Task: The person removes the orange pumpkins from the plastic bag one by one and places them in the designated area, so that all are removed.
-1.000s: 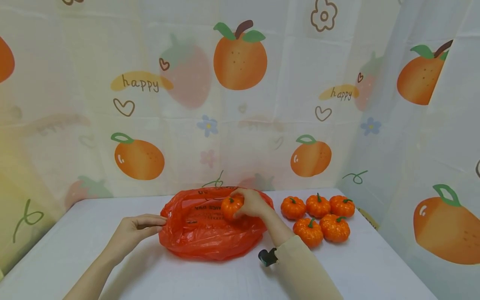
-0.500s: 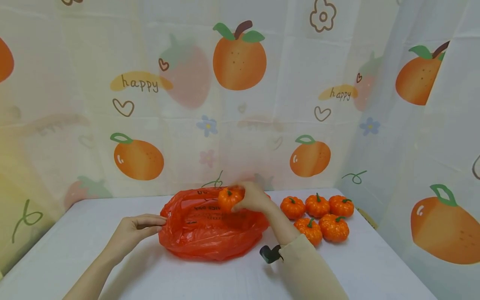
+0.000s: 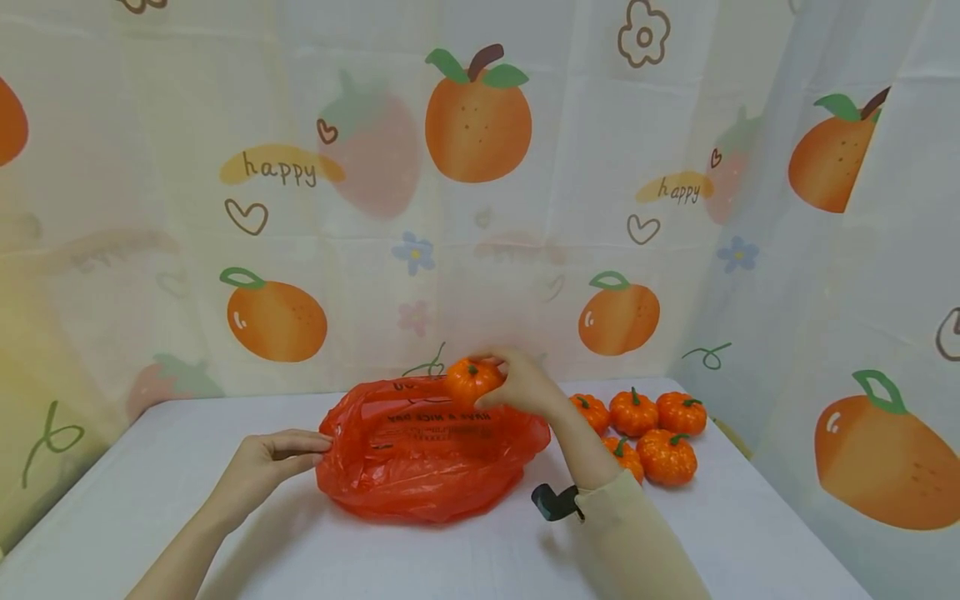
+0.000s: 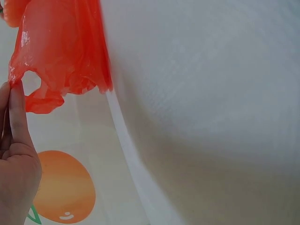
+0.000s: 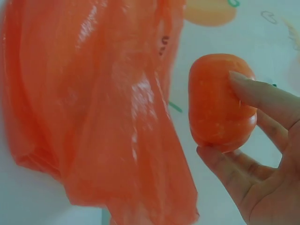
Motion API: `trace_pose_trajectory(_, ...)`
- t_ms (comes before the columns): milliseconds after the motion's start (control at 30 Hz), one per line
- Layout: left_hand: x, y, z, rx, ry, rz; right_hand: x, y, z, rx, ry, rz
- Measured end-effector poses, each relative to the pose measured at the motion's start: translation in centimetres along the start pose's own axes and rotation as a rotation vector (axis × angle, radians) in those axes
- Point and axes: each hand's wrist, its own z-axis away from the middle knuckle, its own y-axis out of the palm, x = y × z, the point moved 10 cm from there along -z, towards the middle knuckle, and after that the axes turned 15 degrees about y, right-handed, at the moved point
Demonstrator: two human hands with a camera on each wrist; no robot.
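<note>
A red plastic bag (image 3: 420, 483) with black print lies on the white table, its mouth spread toward me. My left hand (image 3: 262, 467) pinches the bag's left edge between thumb and fingers; the left wrist view shows those fingertips at the red film (image 4: 61, 51). Above the bag's back right rim, my right hand (image 3: 521, 387) grips a small orange pumpkin (image 3: 471, 382) with a green stem. In the right wrist view the held pumpkin (image 5: 218, 101) is clear of the bag, with thumb and fingers around it. The bag's lower interior is hidden.
Several more small pumpkins (image 3: 669, 457) stand on the table's right side, some partly hidden by the right forearm. A patterned curtain (image 3: 480, 275) hangs behind the table (image 3: 420, 567). A dark device (image 3: 555, 502) sits at the right wrist.
My right hand has lifted the pumpkin up from inside the bag's mouth to above its back rim, moving slightly right. The left hand stays at the bag's edge.
</note>
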Motion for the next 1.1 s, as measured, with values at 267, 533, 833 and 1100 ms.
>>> trace_pose_trajectory(267, -0.1, -0.1, 0.1, -0.004, 0.001, -0.009, -0.4, -2.0, 0.6, -0.045, -0.011, 0.022)
trace_pose_trajectory(533, -0.2, -0.1, 0.1, -0.006, 0.009, -0.005, -1.4, -4.1, 1.5, -0.081, 0.024, 0.014)
trace_pose_trajectory(833, -0.2, -0.2, 0.1, -0.007, 0.004, -0.001, -3.0, -6.7, 2.8, -0.108, 0.081, 0.014)
trace_pose_trajectory(1100, 0.1, -0.2, 0.1, -0.005, -0.005, 0.009, -4.6, -9.1, 3.9, -0.128, 0.114, -0.003)
